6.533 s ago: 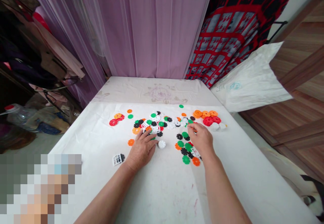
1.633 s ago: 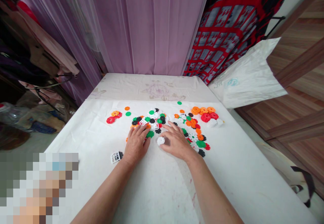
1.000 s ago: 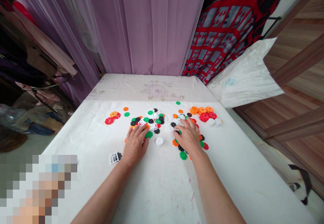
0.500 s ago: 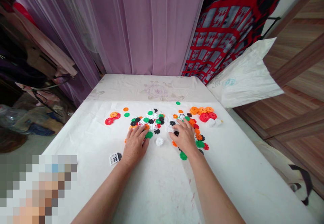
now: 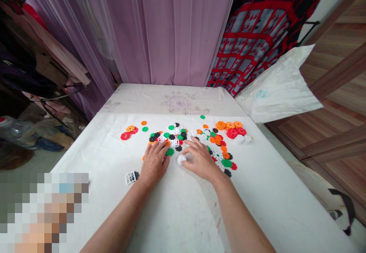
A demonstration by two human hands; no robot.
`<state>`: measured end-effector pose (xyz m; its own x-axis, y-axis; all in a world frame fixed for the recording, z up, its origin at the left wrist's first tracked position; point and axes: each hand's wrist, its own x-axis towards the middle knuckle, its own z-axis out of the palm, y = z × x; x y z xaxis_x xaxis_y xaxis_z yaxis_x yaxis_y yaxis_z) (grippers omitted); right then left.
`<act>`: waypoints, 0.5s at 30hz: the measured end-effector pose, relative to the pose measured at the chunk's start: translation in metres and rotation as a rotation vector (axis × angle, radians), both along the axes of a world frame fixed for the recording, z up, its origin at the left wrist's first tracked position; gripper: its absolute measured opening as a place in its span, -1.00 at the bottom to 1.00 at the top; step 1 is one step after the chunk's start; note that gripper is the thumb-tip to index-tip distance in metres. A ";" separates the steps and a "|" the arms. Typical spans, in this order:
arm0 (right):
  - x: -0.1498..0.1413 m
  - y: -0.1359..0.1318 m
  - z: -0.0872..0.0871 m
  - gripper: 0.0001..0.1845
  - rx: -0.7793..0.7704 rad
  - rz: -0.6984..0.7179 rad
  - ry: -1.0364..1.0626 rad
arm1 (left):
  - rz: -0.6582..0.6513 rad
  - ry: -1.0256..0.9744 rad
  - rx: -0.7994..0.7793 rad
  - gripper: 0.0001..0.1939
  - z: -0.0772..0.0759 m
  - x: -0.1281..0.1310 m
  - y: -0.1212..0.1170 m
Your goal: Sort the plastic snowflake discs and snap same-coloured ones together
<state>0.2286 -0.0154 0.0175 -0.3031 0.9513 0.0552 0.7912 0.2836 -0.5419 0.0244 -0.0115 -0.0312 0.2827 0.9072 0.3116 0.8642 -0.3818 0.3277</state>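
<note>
We find the right hand (image 5: 200, 160) arched low over a white disc (image 5: 181, 160), its thumb side touching the disc. The disc lies on the sheet (image 5: 183, 215), toward the middle of the sheet and between the two hands. We cannot tell whether the hand grips it; the fingers (image 5: 190, 142) are spread and reach toward the main pile (image 5: 174, 135).

The left hand (image 5: 154, 161) lies palm down and open, its fingertips at the near side of the pile. A green disc (image 5: 169, 152) sits just beside its thumb, and a black disc (image 5: 178, 148) lies between the two hands.

The pile holds white, black, green, orange and red discs. A second scatter (image 5: 220, 156) lies to the right of the right hand. Toward the far right corner of the sheet is a group of orange and red discs (image 5: 231, 130) (white discs lie at its near side). Red and orange discs (image 5: 128, 132) lie near the left edge. A white grid piece (image 5: 130, 178) touches a black disc near the left hand.
</note>
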 end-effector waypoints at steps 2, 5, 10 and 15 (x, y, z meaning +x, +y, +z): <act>0.001 0.001 -0.001 -0.81 -0.002 0.002 0.006 | 0.001 -0.001 0.000 -0.63 0.000 0.000 0.000; 0.005 0.002 0.001 -0.78 -0.014 -0.006 0.016 | -0.001 0.004 -0.003 -0.63 0.000 0.000 0.000; 0.011 0.001 0.002 -0.57 -0.082 0.053 -0.008 | -0.001 0.005 -0.016 -0.63 0.002 0.000 0.000; 0.009 0.001 0.001 -0.45 -0.121 0.113 -0.054 | -0.003 -0.002 -0.010 -0.63 0.001 0.000 0.000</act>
